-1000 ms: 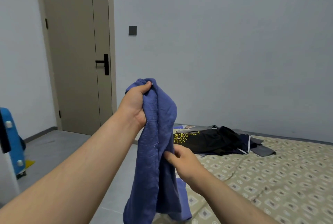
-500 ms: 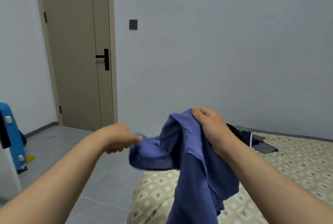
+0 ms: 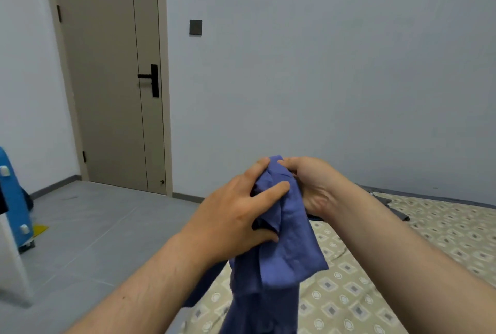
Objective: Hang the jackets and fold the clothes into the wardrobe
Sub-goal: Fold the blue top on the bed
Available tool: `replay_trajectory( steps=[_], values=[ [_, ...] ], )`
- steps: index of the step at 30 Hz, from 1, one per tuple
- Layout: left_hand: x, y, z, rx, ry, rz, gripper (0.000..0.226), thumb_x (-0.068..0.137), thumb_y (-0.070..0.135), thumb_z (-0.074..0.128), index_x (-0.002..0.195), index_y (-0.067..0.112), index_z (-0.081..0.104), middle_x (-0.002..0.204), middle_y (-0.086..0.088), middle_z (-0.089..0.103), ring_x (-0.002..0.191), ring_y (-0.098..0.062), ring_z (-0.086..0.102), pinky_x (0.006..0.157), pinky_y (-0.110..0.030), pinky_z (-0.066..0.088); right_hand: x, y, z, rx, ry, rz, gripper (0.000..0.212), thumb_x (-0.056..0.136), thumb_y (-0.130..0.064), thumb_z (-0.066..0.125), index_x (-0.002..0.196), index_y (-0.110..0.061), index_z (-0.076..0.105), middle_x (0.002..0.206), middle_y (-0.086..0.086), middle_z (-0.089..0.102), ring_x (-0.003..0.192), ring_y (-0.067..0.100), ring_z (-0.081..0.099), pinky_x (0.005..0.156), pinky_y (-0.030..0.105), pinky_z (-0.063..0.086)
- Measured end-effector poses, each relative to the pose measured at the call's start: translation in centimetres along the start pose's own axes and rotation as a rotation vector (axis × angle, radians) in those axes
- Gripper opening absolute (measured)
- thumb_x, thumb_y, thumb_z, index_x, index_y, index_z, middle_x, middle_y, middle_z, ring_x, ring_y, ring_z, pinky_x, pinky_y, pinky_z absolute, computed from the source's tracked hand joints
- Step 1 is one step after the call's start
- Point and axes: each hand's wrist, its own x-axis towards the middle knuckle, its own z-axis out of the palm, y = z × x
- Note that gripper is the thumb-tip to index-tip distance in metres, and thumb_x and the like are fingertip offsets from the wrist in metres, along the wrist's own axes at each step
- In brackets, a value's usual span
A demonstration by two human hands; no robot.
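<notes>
Overall: a person holds a bunched blue garment (image 3: 290, 239) in both hands, just below the middle of the view, towards 6 o'clock.
Left hand (image 3: 236, 215): it comes in from 7 o'clock and lies on the garment's left side, back of the hand towards the camera.
Left grip: clamped on the cloth, with the fingers spread over the top and front of the bunch and the thumb pressed in from below.
Right hand (image 3: 314, 186): it comes in from 4 o'clock and meets the garment's top from the right, palm partly turned towards the camera.
Right grip: closed on the top of the bunch, fingers curled round the cloth next to the left hand's fingertips.
Garment position: held in the air above the near corner of the bed (image 3: 402, 266); its loose part hangs down and leaves the view at 6 o'clock.
Bed: it has a beige patterned cover and fills the view from 3 to 5 o'clock.
Door (image 3: 107, 78): closed, at 10 o'clock, with a black handle (image 3: 150, 78).
Wall switch (image 3: 195, 27): dark square at 11 o'clock, right of the door frame.
Suitcase (image 3: 13, 199): blue, standing on the grey floor (image 3: 94, 226) at 8 o'clock, cut off by the edge of the view.
</notes>
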Motion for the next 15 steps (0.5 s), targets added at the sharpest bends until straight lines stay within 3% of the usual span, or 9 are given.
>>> replay_trajectory(
  steps=[2,4,6,7,10,11,13,15],
  values=[
    [0.4,0.0,0.3,-0.054,0.064,-0.012,0.038,0.077,0.027,0.063,0.114,0.02,0.06,0.135,-0.006,0.047,0.095,-0.03,0.06,0.067,-0.034,0.056,-0.1,-0.1,0.1,0.006,-0.028,0.015,0.022,0.097,-0.005,0.044,0.096,0.006,0.063,0.095,0.022,0.067,0.081,0.031,0.068,0.077,0.039,0.059],
    [0.9,-0.3,0.3,-0.146,0.087,-0.106,0.015,0.079,0.023,0.048,0.088,0.017,0.059,0.107,0.008,0.049,0.077,-0.023,0.054,0.06,-0.034,0.053,0.0,-0.1,0.1,-0.04,-0.032,-0.034,0.026,0.097,-0.004,0.043,0.108,0.009,0.062,0.1,0.023,0.066,0.087,0.033,0.065,0.083,0.041,0.056],
    [1.4,-0.7,0.0,-0.262,0.145,-0.214,0.009,0.075,0.023,0.047,0.076,0.019,0.056,0.086,0.011,0.048,0.07,-0.016,0.05,0.062,-0.019,0.046,0.0,0.0,-0.3,-0.089,-0.055,-0.083,0.029,0.095,-0.009,0.049,0.116,0.005,0.064,0.099,0.018,0.069,0.092,0.032,0.064,0.094,0.043,0.052],
    [1.8,-0.8,-0.3,-0.309,0.197,-0.288,0.006,0.074,0.019,0.051,0.072,0.018,0.057,0.078,0.011,0.049,0.068,-0.013,0.049,0.062,-0.01,0.04,0.1,0.1,-0.8,-0.106,-0.052,-0.117,0.027,0.094,-0.012,0.052,0.114,0.0,0.065,0.089,0.013,0.07,0.087,0.029,0.064,0.091,0.041,0.053],
    [3.0,-1.5,-1.6,-0.449,0.362,-0.655,0.013,0.073,0.002,0.064,0.065,0.012,0.059,0.062,0.004,0.057,0.059,-0.006,0.05,0.055,-0.012,0.039,0.2,1.5,-2.6,-0.095,0.004,-0.22,0.02,0.098,-0.022,0.052,0.108,-0.008,0.06,0.077,0.006,0.065,0.065,0.019,0.061,0.062,0.028,0.053],
    [3.4,-1.8,-2.0,-0.506,0.41,-0.761,0.016,0.073,0.001,0.065,0.064,0.013,0.06,0.059,0.005,0.058,0.054,-0.004,0.049,0.053,-0.014,0.04,0.2,2.6,-3.4,-0.095,-0.007,-0.228,0.024,0.098,-0.029,0.051,0.107,-0.01,0.062,0.081,0.006,0.065,0.065,0.018,0.061,0.061,0.027,0.052],
    [4.1,-2.6,-2.6,-0.598,0.478,-0.914,0.017,0.073,0.002,0.065,0.063,0.013,0.057,0.055,0.006,0.056,0.051,-0.006,0.05,0.052,-0.025,0.045,-0.1,5.5,-4.5,-0.084,-0.061,-0.209,0.039,0.092,-0.045,0.052,0.102,-0.011,0.068,0.09,0.009,0.067,0.076,0.02,0.064,0.074,0.032,0.05],
    [4.6,-3.1,-3.0,-0.675,0.517,-1.015,0.018,0.074,0.004,0.064,0.063,0.01,0.052,0.054,0.002,0.052,0.051,-0.013,0.048,0.049,-0.028,0.043,-0.2,8.6,-4.8,-0.055,-0.157,-0.144,0.052,0.095,-0.051,0.048,0.109,-0.006,0.07,0.104,0.015,0.07,0.096,0.029,0.066,0.09,0.041,0.046]
  ],
)
